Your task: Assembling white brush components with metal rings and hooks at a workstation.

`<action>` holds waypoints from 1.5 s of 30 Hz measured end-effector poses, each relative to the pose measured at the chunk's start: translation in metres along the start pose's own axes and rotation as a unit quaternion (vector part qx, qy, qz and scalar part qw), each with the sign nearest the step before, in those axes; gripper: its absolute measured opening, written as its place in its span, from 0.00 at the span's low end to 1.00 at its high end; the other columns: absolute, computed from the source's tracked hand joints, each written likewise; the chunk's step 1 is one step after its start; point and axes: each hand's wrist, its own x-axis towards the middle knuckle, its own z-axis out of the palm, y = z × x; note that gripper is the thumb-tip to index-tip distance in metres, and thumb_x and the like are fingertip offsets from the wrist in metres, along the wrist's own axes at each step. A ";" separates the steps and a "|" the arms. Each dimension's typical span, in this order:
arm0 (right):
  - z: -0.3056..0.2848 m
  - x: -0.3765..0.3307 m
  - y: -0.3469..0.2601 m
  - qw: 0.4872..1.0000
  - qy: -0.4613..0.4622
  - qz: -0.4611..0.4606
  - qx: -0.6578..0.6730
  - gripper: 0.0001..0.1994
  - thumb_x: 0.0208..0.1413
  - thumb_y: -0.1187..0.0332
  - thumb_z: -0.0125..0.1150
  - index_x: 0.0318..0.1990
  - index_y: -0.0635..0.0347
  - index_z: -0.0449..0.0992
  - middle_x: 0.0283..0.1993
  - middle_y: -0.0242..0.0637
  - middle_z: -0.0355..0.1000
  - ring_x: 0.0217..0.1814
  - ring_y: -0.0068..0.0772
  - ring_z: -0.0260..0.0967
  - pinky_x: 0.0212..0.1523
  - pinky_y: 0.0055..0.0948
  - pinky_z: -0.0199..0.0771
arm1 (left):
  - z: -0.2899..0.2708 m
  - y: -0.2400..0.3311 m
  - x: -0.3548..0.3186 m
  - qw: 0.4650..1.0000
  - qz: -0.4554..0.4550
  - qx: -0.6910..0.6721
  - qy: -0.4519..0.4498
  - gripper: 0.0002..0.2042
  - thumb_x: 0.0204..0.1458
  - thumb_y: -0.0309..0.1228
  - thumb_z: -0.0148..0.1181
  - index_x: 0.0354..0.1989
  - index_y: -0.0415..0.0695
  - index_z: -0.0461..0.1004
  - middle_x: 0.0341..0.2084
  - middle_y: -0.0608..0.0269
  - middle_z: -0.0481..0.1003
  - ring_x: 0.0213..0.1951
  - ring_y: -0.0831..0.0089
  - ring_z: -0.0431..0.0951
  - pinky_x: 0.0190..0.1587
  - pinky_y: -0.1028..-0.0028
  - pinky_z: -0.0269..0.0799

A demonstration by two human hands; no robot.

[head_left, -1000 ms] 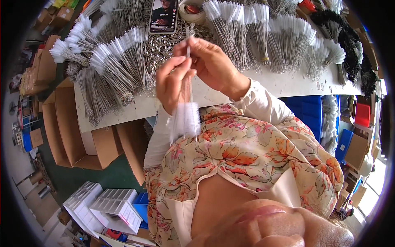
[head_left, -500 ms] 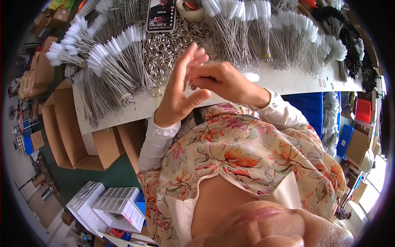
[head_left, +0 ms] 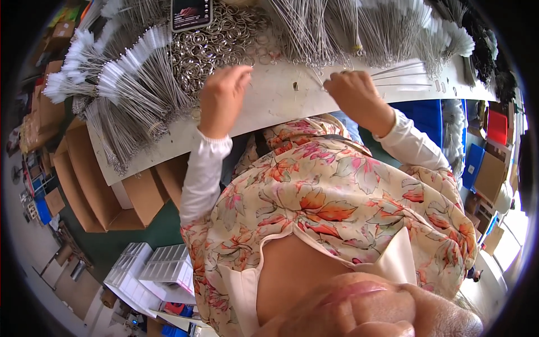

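Over the near edge of a heap of metal split rings [head_left: 210,48], my left hand [head_left: 223,100] is raised with its fingers bent to the right and pressed together. Whatever they may pinch is hidden. To the right, my right hand [head_left: 359,98] is closed around a few thin wire brushes [head_left: 401,77]. Their white bristle ends stick out to the right of the hand, and thin wire ends show at its left. Bundles of wire brushes with white bristles [head_left: 140,73] lie left of the rings.
More brush bundles [head_left: 314,33] line the table's far side, with black-bristled ones [head_left: 488,67] at far right. A phone [head_left: 191,14] lies beside the rings. Below the table's [head_left: 269,101] left edge stand open cardboard boxes [head_left: 101,180]; a blue bin [head_left: 418,121] stands at right.
My hands, close together before, have moved apart, the left going left and the right going right. Brushes now show in my right hand. My left fingers have folded. The view has shifted.
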 end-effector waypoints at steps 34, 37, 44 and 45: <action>-0.046 0.083 -0.071 0.770 0.104 0.009 0.630 0.07 0.52 0.71 0.60 0.34 0.66 0.76 0.34 0.36 0.70 0.34 0.26 0.70 0.34 0.23 0.71 | -0.020 0.045 -0.007 0.778 -0.175 -0.577 0.174 0.06 0.55 0.23 0.53 0.39 0.36 0.71 0.28 0.62 0.74 0.28 0.80 0.73 0.29 0.82 0.69; -0.046 0.082 -0.072 0.798 0.132 -0.014 0.588 0.06 0.52 0.71 0.60 0.33 0.66 0.76 0.35 0.36 0.70 0.35 0.26 0.70 0.35 0.23 0.71 | -0.023 0.042 -0.013 0.771 -0.164 -0.593 0.162 0.08 0.54 0.20 0.52 0.41 0.35 0.71 0.33 0.60 0.74 0.34 0.78 0.73 0.35 0.80 0.70; -0.041 0.080 -0.073 0.841 0.225 -0.141 0.472 0.03 0.49 0.74 0.61 0.30 0.65 0.76 0.37 0.36 0.71 0.29 0.24 0.71 0.26 0.20 0.70 | -0.033 0.046 -0.014 0.931 -0.033 -0.290 0.219 0.07 0.51 0.17 0.55 0.38 0.37 0.75 0.33 0.60 0.73 0.31 0.80 0.73 0.34 0.81 0.71; -0.041 0.078 -0.075 0.840 0.225 -0.142 0.474 0.03 0.49 0.74 0.61 0.30 0.65 0.76 0.37 0.36 0.71 0.29 0.24 0.71 0.26 0.20 0.70 | -0.038 0.042 -0.017 0.842 -0.103 -0.511 0.142 0.07 0.51 0.18 0.55 0.39 0.37 0.74 0.32 0.62 0.74 0.31 0.81 0.73 0.34 0.81 0.71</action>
